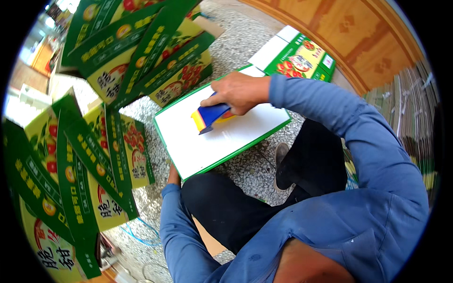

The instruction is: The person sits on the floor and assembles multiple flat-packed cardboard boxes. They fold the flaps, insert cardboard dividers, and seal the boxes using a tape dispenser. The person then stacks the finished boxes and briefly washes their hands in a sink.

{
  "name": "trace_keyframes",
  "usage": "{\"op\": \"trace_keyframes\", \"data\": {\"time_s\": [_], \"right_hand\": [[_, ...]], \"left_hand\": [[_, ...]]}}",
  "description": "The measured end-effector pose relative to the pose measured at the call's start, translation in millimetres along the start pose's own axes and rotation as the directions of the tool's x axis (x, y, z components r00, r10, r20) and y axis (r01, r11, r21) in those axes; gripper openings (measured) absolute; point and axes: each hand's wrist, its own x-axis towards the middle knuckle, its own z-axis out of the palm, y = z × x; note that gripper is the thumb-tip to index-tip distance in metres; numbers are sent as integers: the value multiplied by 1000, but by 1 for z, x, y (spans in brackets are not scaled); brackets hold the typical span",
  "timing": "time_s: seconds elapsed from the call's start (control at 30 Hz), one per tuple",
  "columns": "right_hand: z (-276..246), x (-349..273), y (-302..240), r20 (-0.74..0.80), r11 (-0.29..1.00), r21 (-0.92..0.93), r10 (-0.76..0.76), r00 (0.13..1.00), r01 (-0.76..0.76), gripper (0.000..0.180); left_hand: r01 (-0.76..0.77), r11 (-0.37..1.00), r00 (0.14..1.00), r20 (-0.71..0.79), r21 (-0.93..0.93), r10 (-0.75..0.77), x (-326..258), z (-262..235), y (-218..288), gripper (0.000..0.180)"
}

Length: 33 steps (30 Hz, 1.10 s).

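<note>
A carton (pixel 188 146) lies before me, its white face up and its edges green. My right hand (pixel 238 93) is closed round a blue and yellow tape dispenser (pixel 211 114), which is on or just above the middle of that white face. A faint shiny strip shows on the white below the dispenser. Down at the carton's near left corner is my left hand (pixel 174 175). Only its wrist side shows; the carton hides the fingers.
Green and yellow printed cartons (pixel 80 170) stand on the left, with more cartons (pixel 141 52) at the far left. Beyond my right hand lies another printed carton (pixel 302 59) by a wooden panel (pixel 325 23). Flat cardboard (pixel 406 104) is stacked at right. Blue strapping (pixel 141 236) lies on the speckled floor.
</note>
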Motion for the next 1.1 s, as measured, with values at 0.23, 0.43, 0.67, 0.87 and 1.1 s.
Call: {"op": "trace_keyframes", "data": {"time_s": [0.23,0.43,0.67,0.87,1.1], "right_hand": [[-13,-8,7,64,998,-26,-52,997,54,52],[-29,-50,53,111,989,-56,-129,985,136,47],[-64,-231,143,280,960,-274,135,950,-56,51],[-30,-280,177,367,913,-407,189,911,-25,50],[187,-180,177,119,980,-190,77,990,-53,17]], "left_hand": [[40,994,980,-189,-105,-60,-50,17,186,61],[-2,801,935,-283,599,214,-89,39,217,74],[-9,792,938,-268,611,218,-88,39,215,76],[15,813,943,-279,582,182,-73,45,205,75],[-9,927,917,-367,374,157,-54,30,176,69]]}}
